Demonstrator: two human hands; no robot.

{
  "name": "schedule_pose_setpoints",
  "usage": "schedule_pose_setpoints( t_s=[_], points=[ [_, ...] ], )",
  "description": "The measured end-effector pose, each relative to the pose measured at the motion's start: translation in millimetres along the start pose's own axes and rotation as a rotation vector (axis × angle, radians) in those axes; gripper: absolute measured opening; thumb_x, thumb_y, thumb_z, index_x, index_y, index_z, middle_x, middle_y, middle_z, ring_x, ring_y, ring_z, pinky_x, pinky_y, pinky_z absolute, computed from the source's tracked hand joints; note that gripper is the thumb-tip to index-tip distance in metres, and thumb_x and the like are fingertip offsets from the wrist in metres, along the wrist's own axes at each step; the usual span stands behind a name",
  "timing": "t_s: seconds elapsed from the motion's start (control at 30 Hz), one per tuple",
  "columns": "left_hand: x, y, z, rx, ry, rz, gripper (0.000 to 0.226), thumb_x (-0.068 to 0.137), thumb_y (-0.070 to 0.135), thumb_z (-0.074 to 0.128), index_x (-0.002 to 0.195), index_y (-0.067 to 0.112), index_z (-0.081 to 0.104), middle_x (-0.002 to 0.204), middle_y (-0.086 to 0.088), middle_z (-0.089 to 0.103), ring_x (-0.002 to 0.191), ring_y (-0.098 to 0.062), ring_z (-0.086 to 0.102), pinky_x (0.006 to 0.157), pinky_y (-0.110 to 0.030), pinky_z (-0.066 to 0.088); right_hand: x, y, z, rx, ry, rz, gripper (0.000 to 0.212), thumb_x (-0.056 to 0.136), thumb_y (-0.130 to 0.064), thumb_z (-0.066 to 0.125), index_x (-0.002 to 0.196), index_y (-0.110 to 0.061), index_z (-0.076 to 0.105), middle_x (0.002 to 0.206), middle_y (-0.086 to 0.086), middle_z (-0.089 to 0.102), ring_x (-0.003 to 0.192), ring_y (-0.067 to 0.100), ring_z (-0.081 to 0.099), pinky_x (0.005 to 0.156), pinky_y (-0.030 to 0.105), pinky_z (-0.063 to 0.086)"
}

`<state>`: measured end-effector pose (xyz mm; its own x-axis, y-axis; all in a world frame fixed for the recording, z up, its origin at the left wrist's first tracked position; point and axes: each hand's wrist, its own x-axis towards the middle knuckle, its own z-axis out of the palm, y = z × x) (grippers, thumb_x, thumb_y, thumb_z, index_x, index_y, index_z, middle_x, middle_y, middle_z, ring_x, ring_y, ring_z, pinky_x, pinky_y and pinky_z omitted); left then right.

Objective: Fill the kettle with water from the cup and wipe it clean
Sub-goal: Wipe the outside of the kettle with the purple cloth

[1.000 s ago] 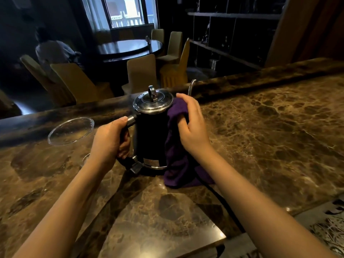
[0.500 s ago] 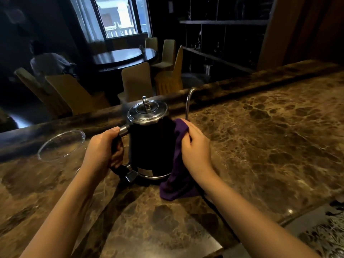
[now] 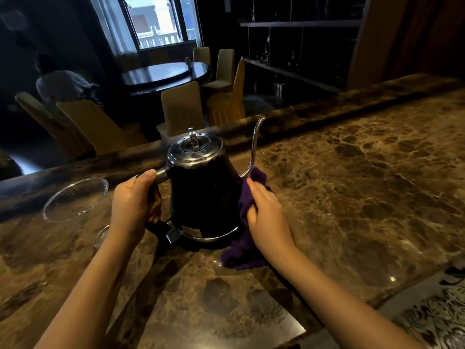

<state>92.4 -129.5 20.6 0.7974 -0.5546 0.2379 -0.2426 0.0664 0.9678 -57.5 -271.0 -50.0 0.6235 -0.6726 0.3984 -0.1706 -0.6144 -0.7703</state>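
A black gooseneck kettle (image 3: 203, 195) with a shiny steel lid stands upright on the brown marble counter (image 3: 352, 185). My left hand (image 3: 133, 200) is wrapped around its handle on the left side. My right hand (image 3: 264, 212) holds a purple cloth (image 3: 245, 250) bunched against the kettle's right flank, just below the base of the thin spout, and the cloth's tail lies on the counter. A clear glass cup (image 3: 75, 197) stands to the left of my left hand; whether it holds water I cannot tell.
The counter's raised back edge (image 3: 327, 114) runs behind the kettle. A patterned metal panel (image 3: 432, 318) sits at the near right corner. Beyond the counter are covered chairs, a round dark table and a person seated at the far left.
My right hand has slid the cloth down and around from the kettle's front to its right side under the spout. The spout now shows fully. My left hand stays on the handle.
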Motion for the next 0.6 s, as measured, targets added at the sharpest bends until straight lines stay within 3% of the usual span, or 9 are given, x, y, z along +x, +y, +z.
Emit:
schedule_pose_setpoints(
  t_s=[0.1,0.2,0.23,0.3,0.37,0.47,0.53,0.6],
  points=[
    [9.1,0.1,-2.2,0.0,-0.029,-0.037,0.042,0.083,0.032,0.043,0.044,0.016,0.042,0.03,0.003,0.035,0.027,-0.012,0.028,0.034,-0.017,0.024,-17.2,9.8,-10.6,-0.082,-0.034,0.019,0.053,0.076,0.007,0.052,0.127,-0.008,0.053,0.125,0.009,0.06,0.115,0.023,0.05,0.098,0.014,0.026],
    [18.5,-0.4,-0.8,0.012,-0.037,-0.047,0.044,0.08,0.031,0.041,0.038,0.021,0.046,0.03,0.004,0.035,0.026,-0.013,0.028,0.035,-0.017,0.025,4.2,13.6,-41.5,0.111,0.07,0.193,0.04,0.074,0.005,0.058,0.111,-0.009,0.063,0.105,0.006,0.066,0.101,0.021,0.06,0.083,0.015,0.038],
    [19.2,-1.3,0.9,0.031,-0.012,-0.035,0.043,0.083,0.03,0.041,0.042,0.022,0.046,0.031,0.003,0.038,0.028,-0.013,0.031,0.036,-0.019,0.027,18.0,15.5,-53.4,0.175,0.108,0.241,0.038,0.076,0.004,0.057,0.111,-0.009,0.062,0.104,0.005,0.065,0.102,0.022,0.061,0.085,0.019,0.041],
    [15.6,-2.9,5.8,0.143,0.086,0.049,0.035,0.085,0.035,0.04,0.056,0.019,0.049,0.042,0.003,0.048,0.041,-0.017,0.044,0.044,-0.025,0.035,46.5,19.4,-73.5,0.248,0.104,0.281,0.041,0.08,0.001,0.055,0.12,-0.011,0.057,0.115,0.007,0.062,0.109,0.023,0.058,0.097,0.032,0.045],
    [5.6,-3.9,9.8,0.369,0.224,0.188,0.033,0.084,0.046,0.039,0.074,0.018,0.052,0.066,-0.007,0.057,0.064,-0.026,0.054,0.058,-0.03,0.04,69.7,18.6,-82.5,0.254,0.032,0.283,0.046,0.084,-0.002,0.053,0.129,-0.012,0.05,0.127,0.009,0.057,0.117,0.022,0.054,0.103,0.04,0.043],
    [-20.4,0.2,19.1,0.67,0.45,0.404,0.037,0.087,0.039,0.044,0.107,0.009,0.051,0.104,-0.021,0.051,0.1,-0.029,0.045,0.085,-0.04,0.039,90.8,15.9,-75.7,0.293,-0.055,0.254,0.043,0.085,-0.001,0.051,0.127,-0.009,0.052,0.117,0.006,0.06,0.11,0.019,0.056,0.096,0.033,0.047],
    [-43.9,0.0,34.1,0.781,0.42,0.472,0.044,0.086,0.034,0.044,0.12,0.007,0.047,0.115,-0.024,0.046,0.109,-0.03,0.038,0.095,-0.045,0.032,97.6,14.6,-67.4,0.339,-0.08,0.244,0.036,0.084,0.004,0.047,0.116,-0.007,0.06,0.101,0.005,0.063,0.097,0.019,0.059,0.08,0.026,0.048],
    [-60.5,-4.6,51.1,0.821,0.233,0.416,0.058,0.086,0.042,0.039,0.133,0.008,0.037,0.125,-0.021,0.043,0.118,-0.03,0.036,0.1,-0.043,0.03,99.0,16.0,-63.8,0.345,-0.042,0.245,0.033,0.083,0.006,0.046,0.109,-0.007,0.063,0.094,0.006,0.064,0.091,0.02,0.06,0.073,0.024,0.048]
  ],
)
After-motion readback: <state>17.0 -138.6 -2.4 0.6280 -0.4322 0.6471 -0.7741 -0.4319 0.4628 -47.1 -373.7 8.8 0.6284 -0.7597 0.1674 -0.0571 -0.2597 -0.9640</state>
